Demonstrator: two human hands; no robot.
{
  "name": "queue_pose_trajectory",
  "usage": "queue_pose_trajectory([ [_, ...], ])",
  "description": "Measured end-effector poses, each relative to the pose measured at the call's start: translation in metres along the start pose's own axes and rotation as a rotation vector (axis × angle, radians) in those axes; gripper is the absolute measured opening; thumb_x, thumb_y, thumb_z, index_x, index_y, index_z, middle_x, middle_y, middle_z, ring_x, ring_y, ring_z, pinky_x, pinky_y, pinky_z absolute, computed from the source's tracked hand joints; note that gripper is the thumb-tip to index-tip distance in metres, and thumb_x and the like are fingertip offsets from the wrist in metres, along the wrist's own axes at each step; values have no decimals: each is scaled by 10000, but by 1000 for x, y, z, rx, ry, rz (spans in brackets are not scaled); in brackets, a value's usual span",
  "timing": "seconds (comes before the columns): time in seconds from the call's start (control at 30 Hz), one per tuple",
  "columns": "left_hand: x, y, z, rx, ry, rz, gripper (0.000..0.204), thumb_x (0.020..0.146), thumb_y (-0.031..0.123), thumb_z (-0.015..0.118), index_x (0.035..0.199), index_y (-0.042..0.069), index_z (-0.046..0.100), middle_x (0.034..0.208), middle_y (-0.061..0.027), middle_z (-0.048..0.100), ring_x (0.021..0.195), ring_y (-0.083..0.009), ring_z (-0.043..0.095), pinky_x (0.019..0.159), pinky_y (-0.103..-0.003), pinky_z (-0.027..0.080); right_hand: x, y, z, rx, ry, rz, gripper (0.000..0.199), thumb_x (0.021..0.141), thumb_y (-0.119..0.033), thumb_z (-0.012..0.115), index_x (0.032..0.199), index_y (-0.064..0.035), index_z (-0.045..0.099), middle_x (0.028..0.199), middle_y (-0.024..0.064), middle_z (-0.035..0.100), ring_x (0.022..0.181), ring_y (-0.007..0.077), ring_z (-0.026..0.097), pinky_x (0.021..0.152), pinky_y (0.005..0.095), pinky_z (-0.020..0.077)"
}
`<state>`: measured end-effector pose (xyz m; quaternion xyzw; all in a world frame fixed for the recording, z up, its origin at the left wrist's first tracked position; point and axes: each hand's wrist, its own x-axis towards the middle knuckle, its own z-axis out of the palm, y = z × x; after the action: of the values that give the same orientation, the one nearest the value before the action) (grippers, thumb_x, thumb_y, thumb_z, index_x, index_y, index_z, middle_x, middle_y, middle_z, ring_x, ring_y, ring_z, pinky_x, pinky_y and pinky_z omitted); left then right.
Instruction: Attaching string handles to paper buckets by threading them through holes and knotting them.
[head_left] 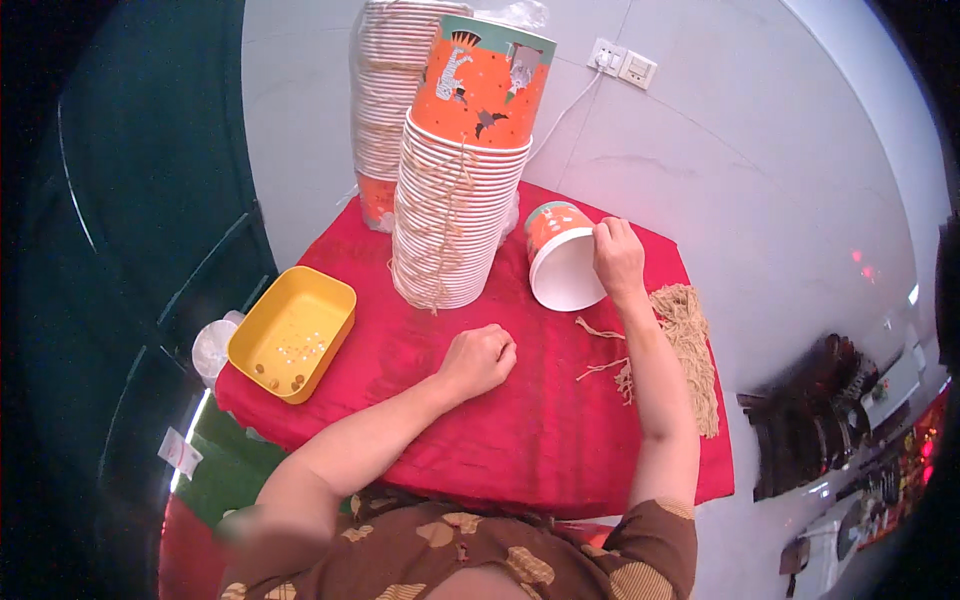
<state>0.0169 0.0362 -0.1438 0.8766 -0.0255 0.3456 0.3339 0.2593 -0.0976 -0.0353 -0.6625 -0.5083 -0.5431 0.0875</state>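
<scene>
An orange paper bucket (556,228) with a green base band and white inside lies tilted on the red tablecloth, its mouth toward me. My right hand (618,258) is closed on its rim at the right side. My left hand (478,360) rests curled on the cloth in front of the tall stack; what its fingers hold, if anything, is hidden. The stack of nested paper buckets (445,215) has white rims, with twine strands hanging down its side. A bundle of tan twine strands (690,350) lies beside my right forearm, a few loose ends reaching left.
A yellow plastic bin (335,330) with small white bits and brown pieces sits at the table's left. Behind the stack stands another bucket stack in clear plastic (385,100). A wall socket (620,62) has a white cable plugged in. Dark furniture (815,420) stands right of the table.
</scene>
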Motion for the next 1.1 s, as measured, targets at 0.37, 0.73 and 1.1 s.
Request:
queue_pose_trajectory([
  [0.37,0,-2,1,13,-1,-15,119,809,120,627,805,3,647,818,-157,648,737,-331,647,661,-433,522,-30,-21,-68,174,169,196,153,761,49,661,864,-14,568,870,129,617,755,291,622,625,373,536],
  [0.73,-1,3,6,-330,-73,-96,190,820,103,652,946,-34,615,843,-136,651,688,-206,653,628,-331,522,-34,-34,-87,176,-35,467,115,798,1,644,863,-27,553,840,137,562,719,309,595,613,400,498],
  [1.1,-1,-7,9,-386,-76,-235,203,845,81,612,1011,-36,613,869,-141,679,747,-194,661,671,-315,527,-17,-26,-40,26,67,338,122,763,-13,605,855,-62,541,817,95,534,737,286,592,566,393,523],
])
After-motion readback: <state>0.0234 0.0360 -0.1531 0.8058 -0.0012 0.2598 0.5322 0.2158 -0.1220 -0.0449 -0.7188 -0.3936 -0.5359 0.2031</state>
